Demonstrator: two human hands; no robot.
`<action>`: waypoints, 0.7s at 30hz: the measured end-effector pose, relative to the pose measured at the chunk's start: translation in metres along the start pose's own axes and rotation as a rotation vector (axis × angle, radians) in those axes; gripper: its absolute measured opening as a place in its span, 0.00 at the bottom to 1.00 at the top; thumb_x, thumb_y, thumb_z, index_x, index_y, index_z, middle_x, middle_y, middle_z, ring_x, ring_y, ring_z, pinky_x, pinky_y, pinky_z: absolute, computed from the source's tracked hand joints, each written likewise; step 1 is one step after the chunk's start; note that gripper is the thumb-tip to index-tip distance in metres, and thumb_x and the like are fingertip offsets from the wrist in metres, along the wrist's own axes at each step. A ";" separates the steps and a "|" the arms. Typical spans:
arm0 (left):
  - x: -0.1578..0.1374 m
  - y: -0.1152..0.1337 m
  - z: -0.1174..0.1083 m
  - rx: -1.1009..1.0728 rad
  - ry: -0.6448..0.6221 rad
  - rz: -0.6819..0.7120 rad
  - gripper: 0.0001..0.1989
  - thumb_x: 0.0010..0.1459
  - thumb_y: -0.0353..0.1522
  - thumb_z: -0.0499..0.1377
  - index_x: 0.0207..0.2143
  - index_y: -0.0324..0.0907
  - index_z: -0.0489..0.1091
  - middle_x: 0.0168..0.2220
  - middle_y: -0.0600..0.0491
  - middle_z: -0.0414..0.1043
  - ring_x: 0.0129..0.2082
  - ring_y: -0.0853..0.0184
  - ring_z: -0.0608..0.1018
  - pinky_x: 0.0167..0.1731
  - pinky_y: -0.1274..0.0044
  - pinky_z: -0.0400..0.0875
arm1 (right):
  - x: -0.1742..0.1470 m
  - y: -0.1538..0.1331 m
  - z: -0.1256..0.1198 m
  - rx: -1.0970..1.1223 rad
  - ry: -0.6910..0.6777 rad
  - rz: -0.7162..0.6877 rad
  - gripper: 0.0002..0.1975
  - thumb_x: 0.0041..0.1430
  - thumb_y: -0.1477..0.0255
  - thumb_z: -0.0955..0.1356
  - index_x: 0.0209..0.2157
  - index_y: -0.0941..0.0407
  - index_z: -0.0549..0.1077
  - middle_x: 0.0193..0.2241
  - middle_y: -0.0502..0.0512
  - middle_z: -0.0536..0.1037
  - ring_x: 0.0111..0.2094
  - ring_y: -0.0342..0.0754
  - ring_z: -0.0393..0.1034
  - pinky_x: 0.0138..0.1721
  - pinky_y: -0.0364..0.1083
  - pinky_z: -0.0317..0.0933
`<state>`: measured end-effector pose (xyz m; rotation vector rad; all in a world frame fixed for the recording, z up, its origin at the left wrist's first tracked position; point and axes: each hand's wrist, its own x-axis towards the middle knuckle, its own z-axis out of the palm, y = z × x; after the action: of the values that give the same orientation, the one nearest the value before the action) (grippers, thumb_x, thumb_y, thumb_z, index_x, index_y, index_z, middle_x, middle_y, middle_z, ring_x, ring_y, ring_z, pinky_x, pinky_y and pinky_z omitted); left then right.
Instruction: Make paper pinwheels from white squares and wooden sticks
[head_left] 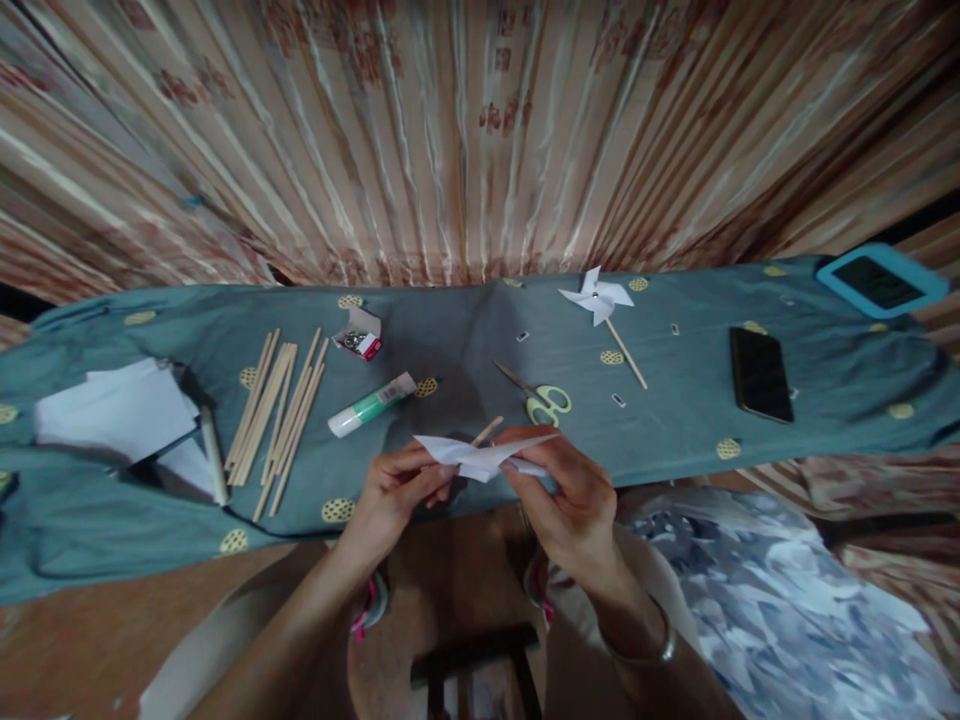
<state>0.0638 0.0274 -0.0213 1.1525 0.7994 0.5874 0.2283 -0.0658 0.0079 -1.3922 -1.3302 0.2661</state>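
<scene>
I pinch the folded white paper (484, 457) between both hands, left hand (390, 490) and right hand (574, 495); its long axis spans them, a wooden stick (487, 431) apparently poking out behind.

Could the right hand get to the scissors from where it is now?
Probably yes. The scissors lie on the cloth just beyond the right hand, with nothing between them. But that hand, with the left hand, is holding the folded paper, so it would have to let go first.

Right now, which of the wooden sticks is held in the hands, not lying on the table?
The stick poking out behind the folded paper, between left hand and right hand. The bundle of sticks lies far left on the cloth.
</scene>
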 end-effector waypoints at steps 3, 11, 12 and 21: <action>-0.004 -0.002 -0.003 0.010 0.002 -0.016 0.12 0.49 0.40 0.67 0.23 0.41 0.78 0.21 0.54 0.66 0.20 0.73 0.65 0.20 0.80 0.57 | -0.001 -0.003 0.000 -0.027 -0.006 -0.078 0.12 0.59 0.82 0.67 0.40 0.51 0.75 0.36 0.52 0.82 0.38 0.47 0.77 0.42 0.49 0.70; -0.008 -0.003 -0.007 0.069 -0.027 -0.019 0.11 0.50 0.41 0.67 0.24 0.43 0.80 0.21 0.53 0.68 0.20 0.73 0.65 0.20 0.79 0.59 | -0.002 -0.009 -0.004 -0.074 0.005 -0.183 0.19 0.56 0.86 0.67 0.45 0.51 0.73 0.36 0.54 0.81 0.39 0.49 0.77 0.40 0.51 0.72; -0.009 -0.003 -0.008 0.074 -0.029 -0.018 0.11 0.50 0.41 0.67 0.24 0.43 0.80 0.20 0.53 0.68 0.20 0.72 0.66 0.20 0.79 0.59 | -0.002 -0.009 -0.005 -0.082 0.000 -0.183 0.19 0.56 0.87 0.67 0.45 0.51 0.73 0.37 0.55 0.81 0.39 0.49 0.77 0.41 0.51 0.72; -0.011 -0.008 -0.012 0.089 -0.033 -0.026 0.09 0.51 0.38 0.67 0.22 0.44 0.79 0.21 0.53 0.70 0.20 0.72 0.66 0.20 0.78 0.60 | -0.004 -0.006 -0.006 -0.069 0.007 -0.177 0.20 0.55 0.87 0.67 0.46 0.51 0.73 0.38 0.56 0.81 0.41 0.50 0.77 0.42 0.52 0.72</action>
<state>0.0478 0.0235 -0.0286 1.2284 0.8181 0.5147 0.2281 -0.0740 0.0130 -1.3204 -1.4586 0.0973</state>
